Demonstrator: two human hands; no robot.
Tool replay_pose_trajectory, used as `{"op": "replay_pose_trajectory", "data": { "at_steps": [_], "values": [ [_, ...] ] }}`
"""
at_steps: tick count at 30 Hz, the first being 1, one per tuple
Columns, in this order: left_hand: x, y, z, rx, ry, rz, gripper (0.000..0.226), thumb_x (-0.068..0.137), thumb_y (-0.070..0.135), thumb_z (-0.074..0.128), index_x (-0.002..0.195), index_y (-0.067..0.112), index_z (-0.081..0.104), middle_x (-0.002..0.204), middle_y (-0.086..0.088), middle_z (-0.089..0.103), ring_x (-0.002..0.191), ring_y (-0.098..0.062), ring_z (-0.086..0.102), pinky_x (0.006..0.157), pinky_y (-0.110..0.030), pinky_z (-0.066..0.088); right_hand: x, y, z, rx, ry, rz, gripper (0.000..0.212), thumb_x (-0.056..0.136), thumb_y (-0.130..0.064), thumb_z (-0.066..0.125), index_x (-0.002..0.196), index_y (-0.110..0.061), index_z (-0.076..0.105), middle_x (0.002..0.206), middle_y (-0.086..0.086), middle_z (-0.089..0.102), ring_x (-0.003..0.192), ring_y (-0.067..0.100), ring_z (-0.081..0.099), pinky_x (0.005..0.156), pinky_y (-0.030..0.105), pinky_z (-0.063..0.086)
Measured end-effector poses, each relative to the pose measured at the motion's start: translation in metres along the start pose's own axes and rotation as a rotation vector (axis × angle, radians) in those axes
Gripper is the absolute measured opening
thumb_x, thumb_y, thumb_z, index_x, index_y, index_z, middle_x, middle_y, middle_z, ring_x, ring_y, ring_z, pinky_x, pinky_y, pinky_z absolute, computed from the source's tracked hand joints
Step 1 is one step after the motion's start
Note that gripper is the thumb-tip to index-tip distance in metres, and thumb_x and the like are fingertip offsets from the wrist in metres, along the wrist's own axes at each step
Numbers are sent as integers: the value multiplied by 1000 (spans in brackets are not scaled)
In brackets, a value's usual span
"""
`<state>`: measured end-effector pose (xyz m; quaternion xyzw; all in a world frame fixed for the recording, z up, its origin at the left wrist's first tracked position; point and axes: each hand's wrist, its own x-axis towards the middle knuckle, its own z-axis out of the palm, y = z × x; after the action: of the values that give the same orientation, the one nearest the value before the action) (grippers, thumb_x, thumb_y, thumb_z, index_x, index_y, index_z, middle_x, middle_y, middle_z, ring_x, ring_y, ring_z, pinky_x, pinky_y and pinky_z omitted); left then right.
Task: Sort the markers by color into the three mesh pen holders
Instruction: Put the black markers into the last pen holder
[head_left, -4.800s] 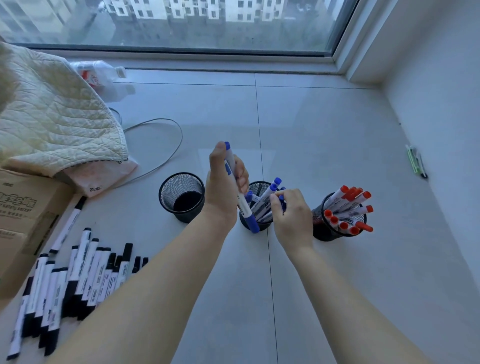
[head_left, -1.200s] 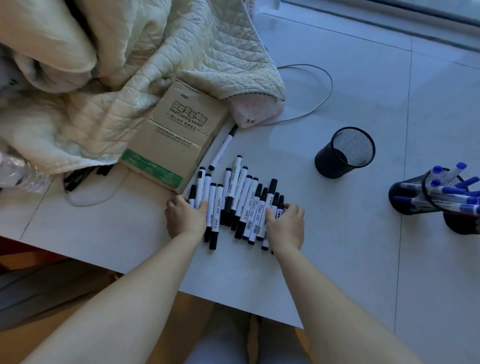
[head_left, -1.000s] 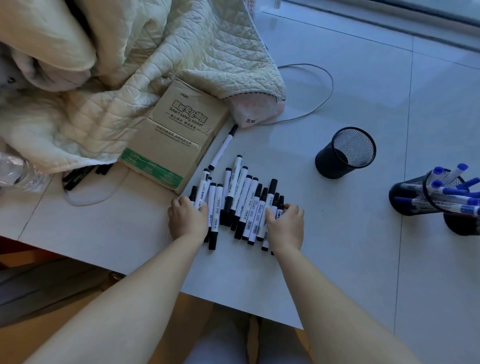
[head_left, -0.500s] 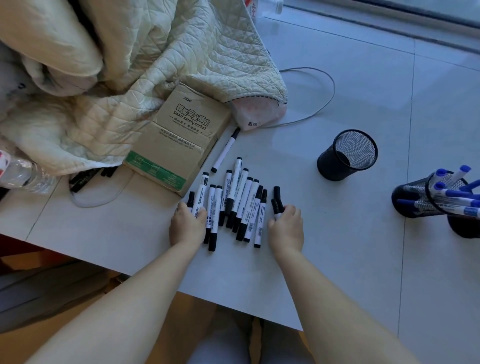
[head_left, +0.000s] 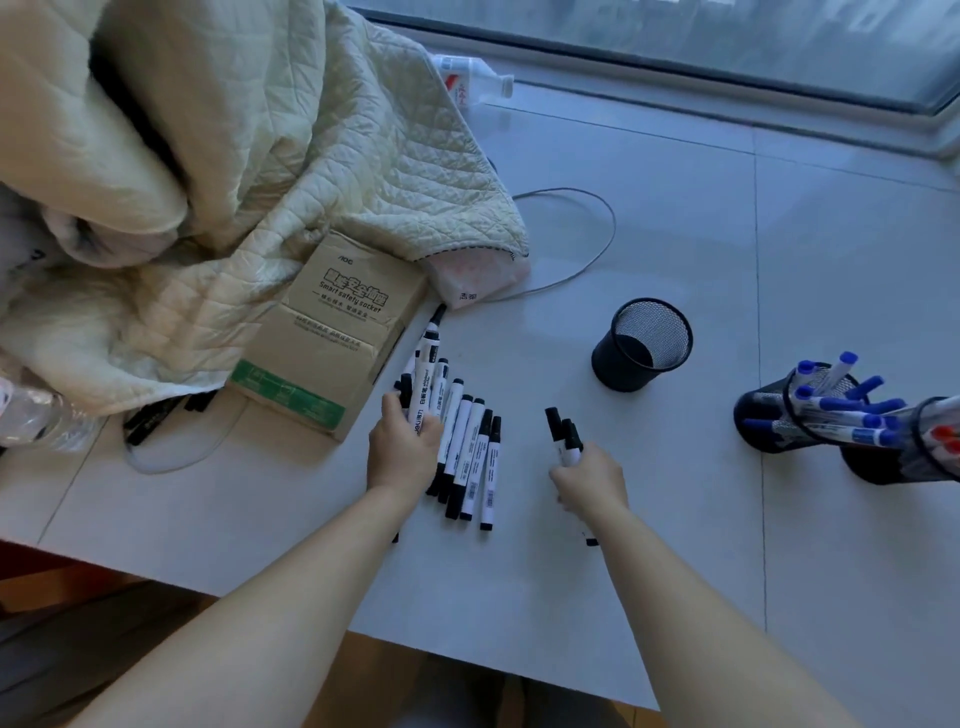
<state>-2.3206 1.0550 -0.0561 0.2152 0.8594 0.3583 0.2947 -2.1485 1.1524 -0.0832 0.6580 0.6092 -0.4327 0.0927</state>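
A pale tiled ledge (head_left: 675, 249) runs under a window, and the empty black mesh holder (head_left: 641, 344) standing on it serves as the landmark. Left of and nearer than that holder, a row of black-capped markers (head_left: 470, 457) lies flat on the ledge, caps pointing away from the person. The left hand (head_left: 402, 449) rests at the left end of that row, its fingers curled around a few markers (head_left: 423, 395) that angle up out of its grip. The right hand (head_left: 589, 480), nearer than the holder and slightly left of it, is closed around a small bundle of about 3 black markers (head_left: 563, 436), caps pointing up and away, and is well apart from the holder's rim. To the right of the empty holder stands a second mesh holder (head_left: 769, 421) filled with blue-capped markers (head_left: 841, 410), and a third holder (head_left: 883, 462) with red-capped markers (head_left: 948, 439) is cut off by the frame edge beyond it. Left of the empty holder lies a cardboard box (head_left: 332, 332), partly under a cream quilted blanket (head_left: 260, 156). A grey cable (head_left: 597, 249) loops behind the holder, and a plastic bottle (head_left: 467, 78) lies farther back near the window.
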Motion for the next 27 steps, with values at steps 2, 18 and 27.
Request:
{"op": "replay_pose_trajectory", "data": {
  "at_steps": [2, 18, 27],
  "values": [
    [2, 18, 9, -26, -61, 14, 18, 90, 18, 45, 99, 3, 43, 75, -8, 54, 63, -22, 55, 53, -32, 42, 0, -6, -16, -3, 21, -12, 8, 79, -16, 50, 75, -17, 43, 76, 3, 53, 70, 24, 54, 54, 28, 39],
    [35, 164, 95, -450, -186, 68, 6, 91, 17, 55, 87, 21, 57, 71, 7, 62, 58, 0, 55, 59, -15, 49, 46, -72, -179, 1094, 319, -301, 8, 83, -10, 60, 81, -5, 53, 55, 0, 57, 48, 9, 59, 50, 20, 49],
    [47, 189, 132, -648, -244, 42, 28, 86, 34, 62, 73, 11, 51, 50, 7, 51, 46, -10, 49, 56, -26, 44, 97, -55, -147, 921, 338, -205, 14, 80, -19, 63, 78, -6, 67, 72, 1, 64, 65, 14, 59, 63, 26, 45]
  ]
}}
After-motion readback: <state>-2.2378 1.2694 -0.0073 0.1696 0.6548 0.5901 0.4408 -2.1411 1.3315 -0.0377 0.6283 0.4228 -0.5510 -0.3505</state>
